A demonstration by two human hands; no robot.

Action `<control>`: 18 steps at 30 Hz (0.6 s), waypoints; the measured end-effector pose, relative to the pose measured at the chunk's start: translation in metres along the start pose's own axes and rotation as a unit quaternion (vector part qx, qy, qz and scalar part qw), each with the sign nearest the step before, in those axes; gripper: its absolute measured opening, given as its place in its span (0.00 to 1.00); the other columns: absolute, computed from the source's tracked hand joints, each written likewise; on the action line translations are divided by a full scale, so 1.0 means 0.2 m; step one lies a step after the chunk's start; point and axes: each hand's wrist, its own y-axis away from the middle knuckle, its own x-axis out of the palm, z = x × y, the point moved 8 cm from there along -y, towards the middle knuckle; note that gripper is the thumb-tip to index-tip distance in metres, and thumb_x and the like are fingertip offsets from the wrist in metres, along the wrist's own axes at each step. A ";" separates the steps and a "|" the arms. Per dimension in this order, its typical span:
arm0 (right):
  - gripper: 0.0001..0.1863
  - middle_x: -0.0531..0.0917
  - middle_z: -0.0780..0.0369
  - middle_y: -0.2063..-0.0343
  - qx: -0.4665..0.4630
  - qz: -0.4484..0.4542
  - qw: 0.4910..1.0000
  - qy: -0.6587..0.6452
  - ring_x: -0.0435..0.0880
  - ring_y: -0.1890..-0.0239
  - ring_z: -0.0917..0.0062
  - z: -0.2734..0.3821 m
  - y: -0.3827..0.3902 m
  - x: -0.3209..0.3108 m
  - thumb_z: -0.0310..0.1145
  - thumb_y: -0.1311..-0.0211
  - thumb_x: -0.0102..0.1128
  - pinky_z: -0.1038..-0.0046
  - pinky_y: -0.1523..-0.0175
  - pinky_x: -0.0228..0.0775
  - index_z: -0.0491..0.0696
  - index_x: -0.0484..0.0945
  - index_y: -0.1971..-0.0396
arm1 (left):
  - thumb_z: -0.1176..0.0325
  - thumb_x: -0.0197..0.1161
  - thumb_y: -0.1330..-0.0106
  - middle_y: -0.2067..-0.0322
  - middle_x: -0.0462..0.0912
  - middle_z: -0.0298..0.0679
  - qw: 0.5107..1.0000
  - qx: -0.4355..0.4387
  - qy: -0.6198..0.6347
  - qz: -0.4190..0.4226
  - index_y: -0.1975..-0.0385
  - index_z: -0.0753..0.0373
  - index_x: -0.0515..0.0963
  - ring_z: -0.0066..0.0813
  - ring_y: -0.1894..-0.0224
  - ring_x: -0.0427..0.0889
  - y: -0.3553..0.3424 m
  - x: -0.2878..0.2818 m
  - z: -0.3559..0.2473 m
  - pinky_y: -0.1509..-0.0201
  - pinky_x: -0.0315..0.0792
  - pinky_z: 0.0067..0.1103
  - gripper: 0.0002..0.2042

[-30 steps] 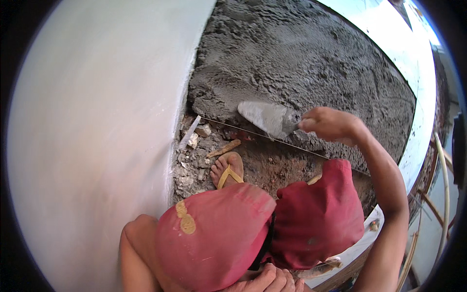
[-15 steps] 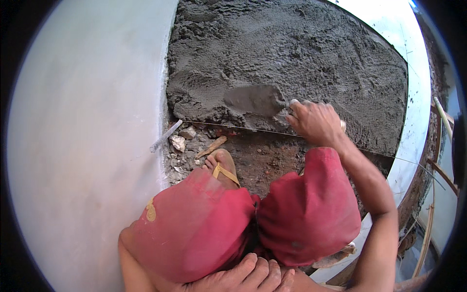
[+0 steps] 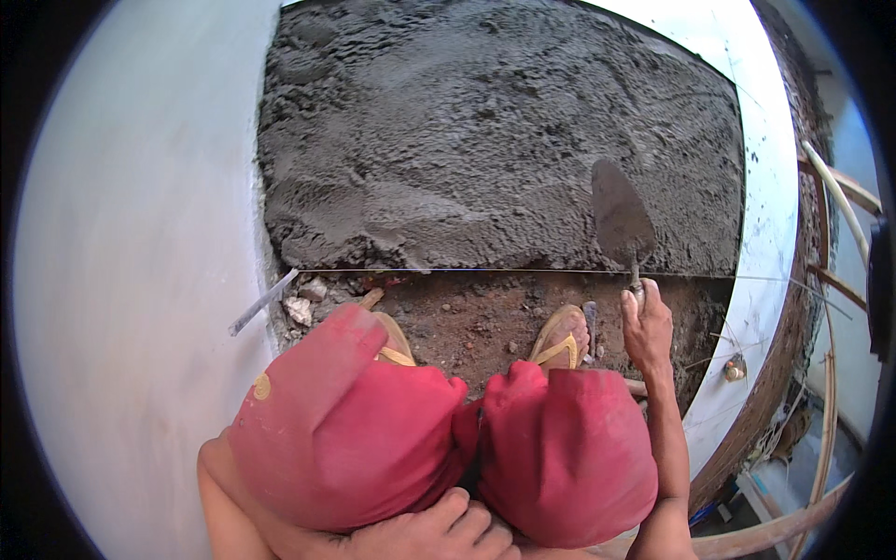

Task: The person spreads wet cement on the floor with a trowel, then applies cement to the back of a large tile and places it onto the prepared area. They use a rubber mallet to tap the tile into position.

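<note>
My right hand (image 3: pixel 648 324) is closed round the handle of a pointed trowel (image 3: pixel 622 213). The trowel's blade points away from me, over the right part of the wet grey mortar (image 3: pixel 448 140). Whether the blade touches the mortar I cannot tell. A taut string (image 3: pixel 523 272) runs along the mortar's near edge, with the trowel's handle crossing it. My left arm wraps round my left knee, and my left hand (image 3: pixel 434 534) lies across my lap at the lower edge. Its fingers are loosely stretched, with nothing seen in them.
A smooth pale wall (image 3: pixel 140 233) borders the mortar on the left. White tiles (image 3: pixel 770 187) run along the right. Bare reddish soil (image 3: pixel 476 322) lies between my sandalled feet. Stones (image 3: pixel 299 310) and a short grey rod (image 3: pixel 263 303) are by the wall. Wooden poles (image 3: pixel 831 191) stand far right.
My right hand has moved right and back toward me, lifting the trowel from the near-left mortar and turning its blade away from me. The whole view has shifted; my left hand stays on my lap.
</note>
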 end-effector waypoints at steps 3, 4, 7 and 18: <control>0.16 0.73 0.64 0.76 -0.021 0.031 0.945 -0.324 0.71 0.73 0.81 0.04 0.02 0.01 0.37 0.38 0.46 0.74 0.67 0.69 0.41 0.73 0.58 | 0.64 0.54 0.48 0.74 0.74 0.34 1.000 -0.015 0.015 0.008 0.73 0.57 0.73 0.28 0.68 0.72 -0.05 0.01 0.00 0.58 0.64 0.24 0.06; 0.16 0.73 0.66 0.76 -0.008 0.094 0.915 -0.392 0.72 0.73 0.81 0.10 0.01 0.09 0.37 0.39 0.46 0.75 0.69 0.68 0.41 0.73 0.59 | 0.64 0.54 0.49 0.75 0.73 0.33 0.999 -0.028 0.022 0.013 0.74 0.56 0.73 0.28 0.69 0.72 -0.06 0.01 0.01 0.58 0.64 0.24 0.06; 0.15 0.72 0.67 0.74 0.029 0.241 0.819 -0.519 0.70 0.74 0.84 0.39 -0.03 0.38 0.39 0.37 0.45 0.80 0.76 0.67 0.44 0.71 0.59 | 0.64 0.54 0.48 0.76 0.73 0.33 0.999 -0.033 0.010 0.031 0.75 0.56 0.73 0.28 0.69 0.72 -0.07 0.02 0.00 0.58 0.64 0.24 0.05; 0.16 0.73 0.63 0.79 -0.107 0.438 0.776 -0.440 0.74 0.76 0.77 1.11 0.02 1.06 0.42 0.31 0.45 0.70 0.70 0.69 0.44 0.73 0.63 | 0.61 0.55 0.49 0.75 0.75 0.36 0.994 -0.097 0.026 0.037 0.75 0.57 0.75 0.32 0.65 0.74 -0.03 0.05 0.01 0.52 0.65 0.28 0.08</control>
